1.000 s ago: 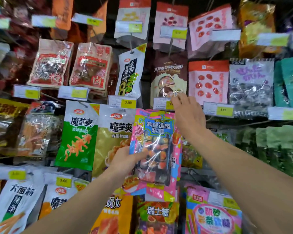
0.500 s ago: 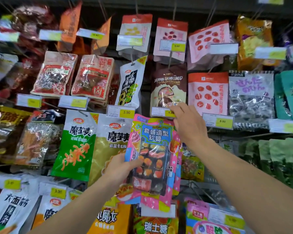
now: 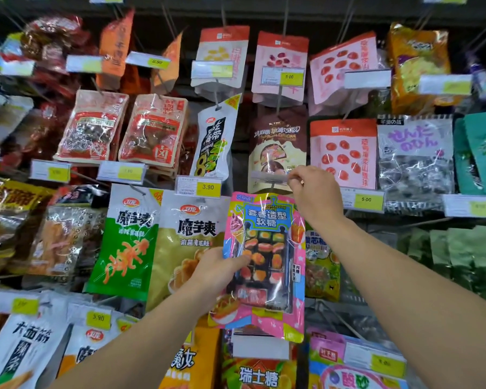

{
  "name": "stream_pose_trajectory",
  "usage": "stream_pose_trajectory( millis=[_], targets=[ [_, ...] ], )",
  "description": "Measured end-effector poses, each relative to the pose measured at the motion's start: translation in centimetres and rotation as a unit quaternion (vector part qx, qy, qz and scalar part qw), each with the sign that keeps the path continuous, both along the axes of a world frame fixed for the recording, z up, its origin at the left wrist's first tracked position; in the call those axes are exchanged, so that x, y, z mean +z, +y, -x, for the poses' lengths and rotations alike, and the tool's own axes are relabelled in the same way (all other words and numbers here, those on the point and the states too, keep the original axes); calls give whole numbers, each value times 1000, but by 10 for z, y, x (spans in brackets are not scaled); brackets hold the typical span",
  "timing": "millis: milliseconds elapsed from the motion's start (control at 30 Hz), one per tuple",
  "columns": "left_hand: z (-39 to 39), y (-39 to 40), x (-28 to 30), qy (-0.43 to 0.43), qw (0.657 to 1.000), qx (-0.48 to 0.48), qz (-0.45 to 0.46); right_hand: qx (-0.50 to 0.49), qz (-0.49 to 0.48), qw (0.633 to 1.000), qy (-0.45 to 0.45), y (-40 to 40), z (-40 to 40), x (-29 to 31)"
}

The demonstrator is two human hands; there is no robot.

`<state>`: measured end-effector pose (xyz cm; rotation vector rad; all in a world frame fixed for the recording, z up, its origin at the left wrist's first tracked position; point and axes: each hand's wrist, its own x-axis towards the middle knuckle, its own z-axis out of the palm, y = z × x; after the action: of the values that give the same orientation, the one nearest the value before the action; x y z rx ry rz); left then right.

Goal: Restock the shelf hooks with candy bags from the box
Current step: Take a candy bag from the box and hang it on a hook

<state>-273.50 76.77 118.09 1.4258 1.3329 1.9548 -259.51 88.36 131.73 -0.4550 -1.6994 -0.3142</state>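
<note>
Left hand (image 3: pixel 216 272) pinches the candy bag (image 3: pixel 264 265) at its left edge, thumb in front, fingers behind. Right hand (image 3: pixel 314 195) sits above the bag's top right corner, fingertips on the price tag holder (image 3: pixel 268 177), which lies just left of them. Chocolate bag (image 3: pixel 278 141) hangs behind and above those fingertips. Konjac bag (image 3: pixel 188 242) is left of and behind the left fingers. Another price tag (image 3: pixel 260 346) sits below the candy bag.

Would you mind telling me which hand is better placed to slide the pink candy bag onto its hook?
Left. The left hand already grips the pink candy bag by its edge, while the right hand pinches the flipped-up price tag holder above it.
</note>
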Motion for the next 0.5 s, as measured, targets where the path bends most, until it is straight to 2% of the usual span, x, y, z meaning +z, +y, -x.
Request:
stream_pose_trajectory(
  millis=[300,500],
  targets=[
    [4,27,0,-14,998,51,37,4,-11,1000,-23,-1,-6,-5],
    [7,38,1,21,993,113,28,0,-27,999,-46,-6,-13,-28]
  ],
)
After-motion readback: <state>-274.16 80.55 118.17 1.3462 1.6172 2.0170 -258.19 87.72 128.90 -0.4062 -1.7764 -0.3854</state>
